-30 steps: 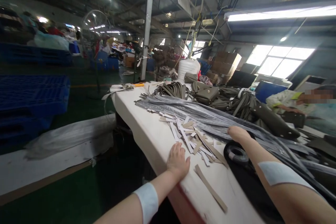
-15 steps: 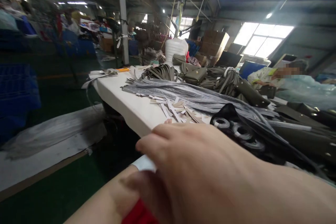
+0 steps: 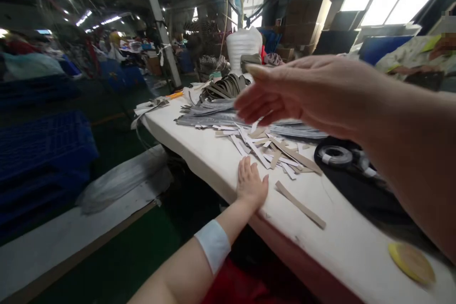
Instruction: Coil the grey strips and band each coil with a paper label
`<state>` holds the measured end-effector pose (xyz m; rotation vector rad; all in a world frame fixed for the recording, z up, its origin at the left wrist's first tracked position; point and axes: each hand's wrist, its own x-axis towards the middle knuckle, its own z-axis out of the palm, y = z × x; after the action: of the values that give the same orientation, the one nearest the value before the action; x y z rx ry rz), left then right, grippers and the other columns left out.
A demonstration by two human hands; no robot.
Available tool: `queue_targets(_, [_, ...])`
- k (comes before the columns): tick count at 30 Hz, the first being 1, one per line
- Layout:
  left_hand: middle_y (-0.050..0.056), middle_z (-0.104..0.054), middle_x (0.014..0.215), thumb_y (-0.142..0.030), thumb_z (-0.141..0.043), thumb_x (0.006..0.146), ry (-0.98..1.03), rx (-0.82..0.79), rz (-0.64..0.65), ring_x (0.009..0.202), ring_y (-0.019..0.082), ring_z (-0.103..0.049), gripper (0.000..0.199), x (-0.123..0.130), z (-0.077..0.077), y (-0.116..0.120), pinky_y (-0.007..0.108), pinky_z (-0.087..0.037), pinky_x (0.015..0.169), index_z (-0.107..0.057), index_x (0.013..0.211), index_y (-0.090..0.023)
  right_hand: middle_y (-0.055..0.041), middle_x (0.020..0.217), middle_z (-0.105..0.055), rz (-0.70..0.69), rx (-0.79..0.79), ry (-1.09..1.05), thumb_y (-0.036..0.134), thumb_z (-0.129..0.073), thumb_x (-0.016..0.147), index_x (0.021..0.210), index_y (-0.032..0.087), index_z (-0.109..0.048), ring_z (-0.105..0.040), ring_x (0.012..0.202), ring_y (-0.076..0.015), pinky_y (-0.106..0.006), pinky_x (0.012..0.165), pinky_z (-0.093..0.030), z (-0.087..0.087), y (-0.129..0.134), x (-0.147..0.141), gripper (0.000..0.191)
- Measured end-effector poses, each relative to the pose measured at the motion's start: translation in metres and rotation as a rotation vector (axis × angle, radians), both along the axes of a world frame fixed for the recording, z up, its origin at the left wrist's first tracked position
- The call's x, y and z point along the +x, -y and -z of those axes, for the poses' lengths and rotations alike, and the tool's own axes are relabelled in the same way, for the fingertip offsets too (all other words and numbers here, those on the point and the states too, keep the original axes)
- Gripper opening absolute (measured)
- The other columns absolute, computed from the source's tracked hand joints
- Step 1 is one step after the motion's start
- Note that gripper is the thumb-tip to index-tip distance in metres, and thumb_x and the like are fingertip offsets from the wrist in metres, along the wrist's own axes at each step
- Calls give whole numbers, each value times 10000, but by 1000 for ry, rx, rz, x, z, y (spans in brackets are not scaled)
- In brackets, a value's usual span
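Observation:
My left hand (image 3: 251, 181) lies palm down on the near edge of the white-topped table (image 3: 210, 161), fingers stretched out, holding nothing. A pale blue band (image 3: 213, 245) is around that forearm. My right hand (image 3: 299, 88) is raised over the table, fingers extended and a little blurred, with nothing seen in it. Loose white and tan strips (image 3: 251, 145) lie in a heap just beyond my left hand. A single tan strip (image 3: 301, 205) lies apart to its right. Behind the heap stretch long grey strips (image 3: 210, 118), partly hidden by my right hand.
Dark olive straps (image 3: 226, 86) are bunched at the back. Clear ring-shaped rolls (image 3: 335, 156) sit on black material, and a yellow-rimmed disc (image 3: 411, 262) lies near front right. Blue plastic pallets (image 3: 46, 152) stand left. Another person's patterned sleeve (image 3: 406, 54) shows at right.
My right hand has risen from close in front of the camera to above the strips. My left hand now shows on the table edge. The view has swung, bringing the near tabletop into sight.

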<state>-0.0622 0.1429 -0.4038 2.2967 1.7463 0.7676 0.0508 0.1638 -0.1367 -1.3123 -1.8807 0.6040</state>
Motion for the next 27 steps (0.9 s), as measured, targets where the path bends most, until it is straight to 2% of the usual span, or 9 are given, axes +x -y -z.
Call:
queue_targets(3, [213, -336, 1519, -393, -506, 890, 4, -2, -17, 1446, 336, -215, 522, 1, 0, -2, 524, -225, 1185, -517, 1292, -60, -82, 870, -737, 276, 11, 503, 403, -538, 916, 944, 159, -736, -674, 849, -230, -377, 814, -511, 29, -60, 50, 315])
queue_targets(4, [209, -346, 1516, -394, -507, 888, 6, -8, -17, 1443, 335, -227, 518, 1, -1, -2, 518, -228, 1188, -527, 1284, -60, -125, 920, -735, 357, -32, 667, 348, -542, 909, 970, 137, -737, -664, 899, -250, -365, 825, -492, 47, -77, 71, 294])
queue_targets(6, [199, -354, 1516, -391, -508, 885, 14, -24, -18, 1440, 333, -239, 507, 1, -2, -3, 506, -230, 1193, -544, 1271, -65, -163, 1022, -721, 388, -207, 901, 308, -516, 907, 1017, 139, -733, -651, 958, -266, -340, 806, -468, 88, -104, 114, 296])
queue_targets(10, [174, -374, 1511, -392, -504, 883, 26, -62, -9, 1435, 330, -260, 465, -1, -2, -5, 502, -245, 1194, -581, 1234, -97, -199, 1055, -711, 438, -322, 995, 232, -558, 852, 985, 151, -745, -662, 938, -300, -352, 760, -468, 162, -129, 170, 243])
queue_targets(14, [157, -377, 1512, -399, -486, 889, 26, -65, 5, 1435, 334, -260, 433, -3, -1, -5, 530, -258, 1183, -598, 1205, -123, -210, 1106, -688, 423, -361, 1013, 185, -624, 797, 1036, 119, -723, -650, 1010, -324, -364, 807, -464, 199, -136, 184, 267])
queue_targets(17, [151, -370, 1517, -402, -487, 889, 29, -64, 10, 1434, 335, -262, 423, -3, 1, -5, 538, -262, 1180, -600, 1196, -134, -197, 1090, -695, 447, -381, 1002, 240, -620, 827, 1068, 146, -710, -653, 1004, -320, -373, 812, -461, 206, -141, 186, 273])
queue_targets(21, [152, -389, 1507, -393, -502, 879, 40, -74, 7, 1432, 329, -270, 402, -3, 0, -5, 525, -260, 1187, -614, 1167, -137, -176, 1022, -718, 473, -400, 967, 374, -581, 875, 1011, 163, -719, -670, 936, -312, -347, 732, -466, 195, -144, 183, 287])
queue_targets(24, [155, -403, 1497, -386, -503, 875, 53, -69, 10, 1428, 327, -281, 387, -2, 0, -5, 516, -257, 1191, -625, 1143, -135, -166, 932, -728, 510, -365, 939, 304, -456, 937, 928, 138, -723, -680, 870, -272, -306, 680, -451, 169, -143, 170, 314])
queue_targets(27, [165, -409, 1491, -401, -495, 882, 74, -67, 7, 1428, 330, -282, 405, -2, 1, -6, 512, -246, 1194, -627, 1144, -122, -201, 957, -710, 609, -244, 913, 256, -309, 977, 1032, 98, -675, -674, 865, -274, -315, 660, -424, 128, -135, 141, 403])
